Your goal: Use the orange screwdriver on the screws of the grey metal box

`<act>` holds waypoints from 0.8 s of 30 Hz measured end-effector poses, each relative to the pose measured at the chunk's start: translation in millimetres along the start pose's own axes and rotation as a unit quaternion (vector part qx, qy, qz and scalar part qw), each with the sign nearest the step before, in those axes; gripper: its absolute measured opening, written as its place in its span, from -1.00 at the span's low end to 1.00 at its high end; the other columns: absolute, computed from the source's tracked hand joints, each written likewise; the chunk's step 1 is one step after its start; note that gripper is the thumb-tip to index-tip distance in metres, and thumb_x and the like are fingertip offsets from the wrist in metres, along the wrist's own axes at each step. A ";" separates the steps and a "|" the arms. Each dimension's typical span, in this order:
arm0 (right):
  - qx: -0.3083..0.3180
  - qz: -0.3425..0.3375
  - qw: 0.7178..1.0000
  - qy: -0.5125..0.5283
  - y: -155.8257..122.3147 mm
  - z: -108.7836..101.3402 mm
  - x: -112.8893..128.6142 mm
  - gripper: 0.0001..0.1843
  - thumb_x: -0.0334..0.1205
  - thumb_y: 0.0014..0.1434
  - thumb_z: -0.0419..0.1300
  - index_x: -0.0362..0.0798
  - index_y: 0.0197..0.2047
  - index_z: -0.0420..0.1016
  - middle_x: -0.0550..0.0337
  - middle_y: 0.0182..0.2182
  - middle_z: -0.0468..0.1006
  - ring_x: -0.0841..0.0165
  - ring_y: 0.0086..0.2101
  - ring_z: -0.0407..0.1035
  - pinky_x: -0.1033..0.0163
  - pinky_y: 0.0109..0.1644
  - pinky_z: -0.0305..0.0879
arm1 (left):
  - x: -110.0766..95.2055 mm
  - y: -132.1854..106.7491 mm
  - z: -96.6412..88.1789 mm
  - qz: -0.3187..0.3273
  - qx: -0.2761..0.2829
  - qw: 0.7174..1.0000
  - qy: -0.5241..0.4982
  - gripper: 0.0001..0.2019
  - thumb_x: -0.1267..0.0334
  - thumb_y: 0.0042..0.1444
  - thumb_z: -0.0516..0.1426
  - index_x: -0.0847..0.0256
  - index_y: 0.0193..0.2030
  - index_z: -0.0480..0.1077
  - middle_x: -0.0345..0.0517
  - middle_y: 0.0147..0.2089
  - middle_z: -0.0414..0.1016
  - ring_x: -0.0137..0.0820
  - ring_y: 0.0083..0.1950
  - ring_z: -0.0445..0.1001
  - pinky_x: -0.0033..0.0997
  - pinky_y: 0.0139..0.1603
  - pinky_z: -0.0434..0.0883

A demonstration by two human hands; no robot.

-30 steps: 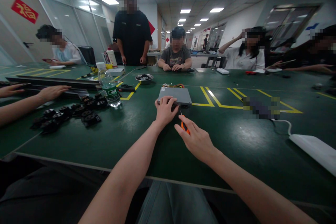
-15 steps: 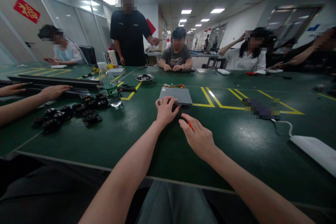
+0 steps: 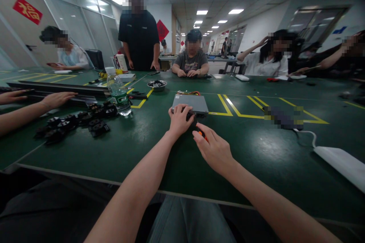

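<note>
A flat grey metal box (image 3: 191, 102) with coloured wires at its far end lies on the green table (image 3: 159, 152) in front of me. My left hand (image 3: 179, 119) grips the box's near edge, fingers curled over it. Just to the right, my right hand (image 3: 214, 149) is closed round an orange-handled screwdriver (image 3: 202, 133), whose tip points at the box's near face. Most of the handle is hidden under my fingers.
A water bottle (image 3: 119, 92), a cluster of black parts (image 3: 76, 121) and a long dark rail (image 3: 57, 90) lie left, where another person's hands (image 3: 57, 99) rest. A metal bowl (image 3: 156, 84) sits beyond. A white device with cable (image 3: 339, 161) lies right. Several people sit around the table.
My right hand has moved slightly up toward the box and closed more over the screwdriver. The standing person across the table has shifted.
</note>
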State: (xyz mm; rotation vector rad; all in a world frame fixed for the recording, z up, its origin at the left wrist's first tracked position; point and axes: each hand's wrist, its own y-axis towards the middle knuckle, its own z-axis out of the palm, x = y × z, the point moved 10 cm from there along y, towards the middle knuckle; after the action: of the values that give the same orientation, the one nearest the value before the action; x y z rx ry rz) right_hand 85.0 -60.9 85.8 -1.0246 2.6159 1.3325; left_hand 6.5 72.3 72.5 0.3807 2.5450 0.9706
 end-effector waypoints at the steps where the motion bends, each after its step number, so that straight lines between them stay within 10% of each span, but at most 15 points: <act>1: 0.002 -0.013 1.000 0.001 0.0 0.1 3.5 -0.73 -0.40 0.16 0.01 -0.05 -0.05 0.30 -0.08 0.02 0.36 0.22 0.02 0.28 0.21 -0.10 0.33 | 0.0 0.0 -0.3 0.001 -0.002 1.000 -0.002 -0.71 0.13 0.07 0.10 -0.01 -0.03 0.30 -0.13 0.06 0.28 -0.23 0.08 0.21 -0.09 0.12 0.01; 24: 0.011 -0.031 0.999 0.021 -0.5 1.7 8.2 -0.70 -0.42 0.15 0.00 -0.08 -0.04 0.30 -0.14 0.06 0.30 0.18 0.08 0.21 0.19 -0.08 0.34 | 1.1 0.3 -0.1 -0.008 0.003 1.000 0.000 -0.71 0.14 0.07 0.11 -0.01 -0.04 0.30 -0.13 0.05 0.28 -0.23 0.08 0.21 -0.09 0.13 0.00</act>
State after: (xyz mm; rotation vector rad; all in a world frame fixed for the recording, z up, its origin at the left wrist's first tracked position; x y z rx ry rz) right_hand 78.4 -64.3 81.9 -1.1337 2.5995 1.2814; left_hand 5.5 72.9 72.5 0.3614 2.5467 0.9579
